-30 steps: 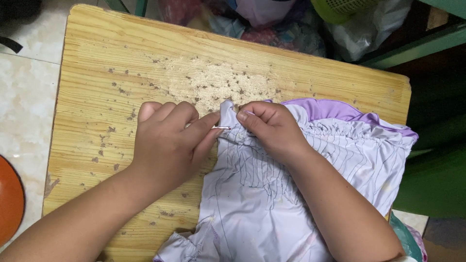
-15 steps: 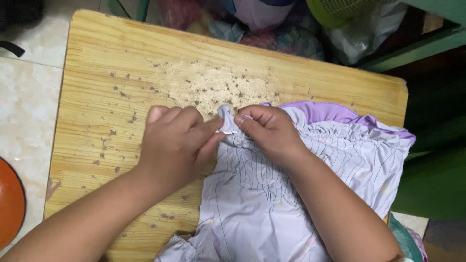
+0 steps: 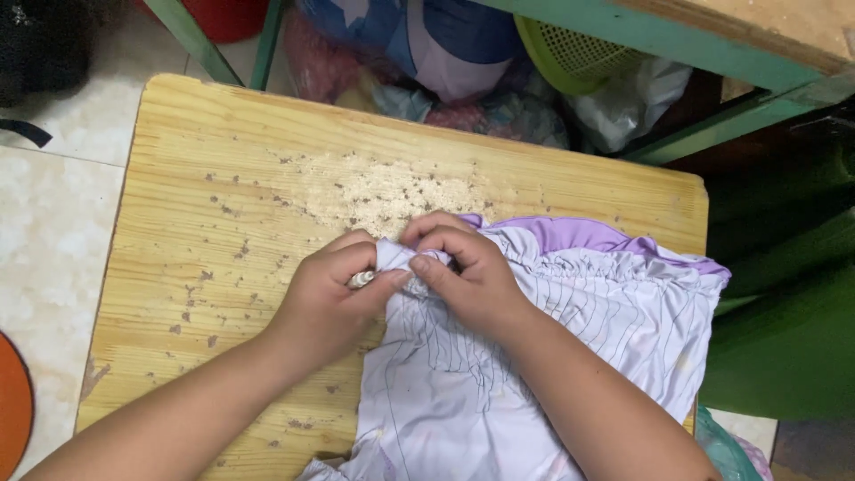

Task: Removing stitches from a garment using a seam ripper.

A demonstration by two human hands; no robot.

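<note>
Lilac striped garment [image 3: 534, 356] lies on the wooden surface [image 3: 223, 178], gathered edge uppermost. Left hand [image 3: 325, 298] pinches that edge along with a small metal tool [image 3: 361, 280]; right hand [image 3: 468, 276] is closed on the fabric beside it. Seam work appears under way; next move needs fabric held taut.

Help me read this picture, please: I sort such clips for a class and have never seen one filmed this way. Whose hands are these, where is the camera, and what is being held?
The camera sits on the person's head and looks down, so both hands are their own. The left hand and right hand meet at the gathered edge of a pale lilac garment and pinch it. A small pale thing shows in the left hand's fingers; too small to tell what. The garment lies on a worn wooden table. Beyond it are bags and a green basket.
</note>
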